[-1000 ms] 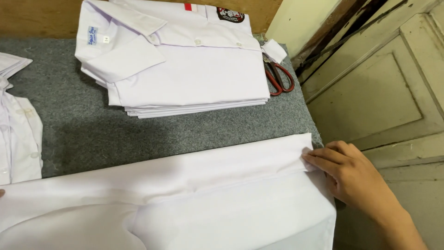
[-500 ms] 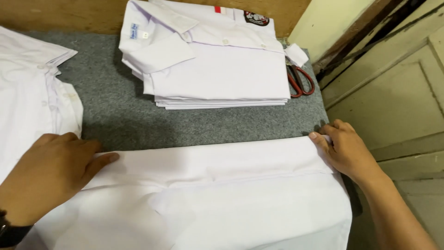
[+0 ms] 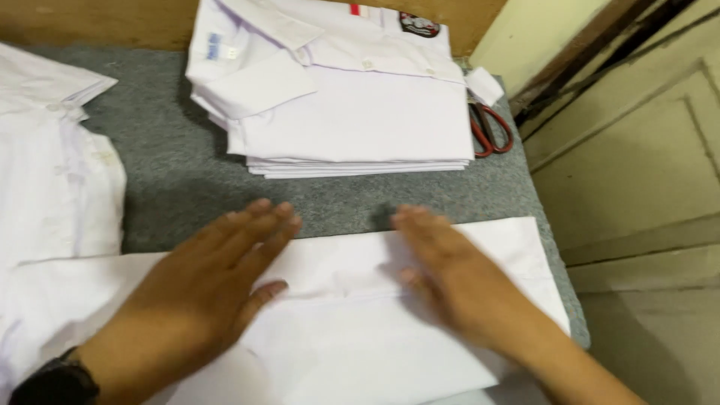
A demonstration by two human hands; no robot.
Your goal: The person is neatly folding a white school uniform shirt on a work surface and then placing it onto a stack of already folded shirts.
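Two bare hands, left hand (image 3: 199, 296), right hand (image 3: 457, 281), sleeveless forearms, black wristwatch (image 3: 56, 382) on left wrist

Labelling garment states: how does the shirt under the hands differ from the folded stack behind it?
The shirt under the hands is a single layer, spread flat at the near edge; the folded stack is several shirts piled at the far edge. The left hand and right hand press on the near shirt; nothing touches the stack. Both are white, on grey felt.
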